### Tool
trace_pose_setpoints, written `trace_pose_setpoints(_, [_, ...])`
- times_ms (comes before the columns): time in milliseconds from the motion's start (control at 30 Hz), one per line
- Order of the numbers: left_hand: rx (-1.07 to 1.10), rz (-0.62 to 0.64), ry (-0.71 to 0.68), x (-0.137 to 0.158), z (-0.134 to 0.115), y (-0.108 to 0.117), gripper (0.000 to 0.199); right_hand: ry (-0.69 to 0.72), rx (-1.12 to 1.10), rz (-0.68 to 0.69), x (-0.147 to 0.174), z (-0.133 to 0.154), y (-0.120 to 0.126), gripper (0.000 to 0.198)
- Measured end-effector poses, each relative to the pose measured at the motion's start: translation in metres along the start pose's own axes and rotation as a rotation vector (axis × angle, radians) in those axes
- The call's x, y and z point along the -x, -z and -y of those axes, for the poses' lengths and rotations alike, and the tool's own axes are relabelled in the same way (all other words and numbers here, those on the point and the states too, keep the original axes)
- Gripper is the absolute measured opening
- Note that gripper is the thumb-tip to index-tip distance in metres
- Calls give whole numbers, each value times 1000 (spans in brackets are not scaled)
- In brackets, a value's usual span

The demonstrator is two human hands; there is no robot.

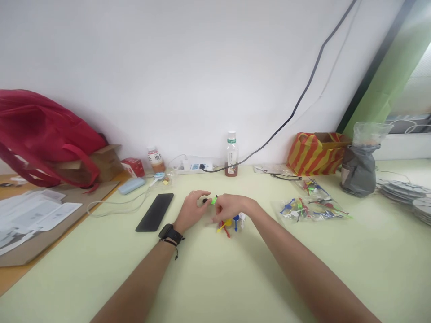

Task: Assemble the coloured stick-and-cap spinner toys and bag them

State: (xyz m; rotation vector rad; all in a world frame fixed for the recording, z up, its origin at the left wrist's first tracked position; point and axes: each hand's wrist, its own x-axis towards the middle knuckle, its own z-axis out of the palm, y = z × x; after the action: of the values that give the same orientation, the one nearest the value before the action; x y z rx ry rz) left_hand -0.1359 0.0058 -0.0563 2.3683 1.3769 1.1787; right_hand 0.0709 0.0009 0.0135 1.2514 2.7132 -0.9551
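Observation:
My left hand (192, 209), with a black watch on its wrist, is curled, thumb and forefinger close around a small black piece. My right hand (229, 205) is closed in a pinch at a small bright green plastic piece (213, 201) between the hands. Whether the black and green parts are joined, I cannot tell. Under and beside my right hand lie loose plastic arrows: a yellow arrow (222, 227), a red arrow (227, 233), a blue arrow (236, 224) and a white arrow (242, 219). My right hand partly hides them.
A black phone (155, 212) lies left of my hands. Clear bags of coloured arrows (299, 209) lie on the right. Along the wall stand a drink bottle (231, 154), a power strip (193, 167) with a cable, and a striped bag (314, 154). A red backpack (43, 134) sits far left.

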Motion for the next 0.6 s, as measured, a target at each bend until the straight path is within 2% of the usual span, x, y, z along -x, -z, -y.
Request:
trace_pose_setpoints(133, [-2, -110, 1, -3, -7, 3, 19, -29, 54, 140, 3, 9, 1, 21])
trace_pose_setpoints(267, [19, -177, -6, -10, -26, 14, 15, -74, 39, 149, 13, 7, 13, 17])
trace_pose_setpoints(333, [53, -139, -21, -14, -38, 23, 13, -92, -5, 130, 22, 3, 22, 14])
trace_pose_setpoints(433, [122, 18, -37, -15, -56, 37, 18, -93, -121, 58, 32, -2, 35, 10])
trace_pose_setpoints(600, [268, 110, -48, -1, -66, 37, 26, -35, -312, -186, 25, 3, 30, 11])
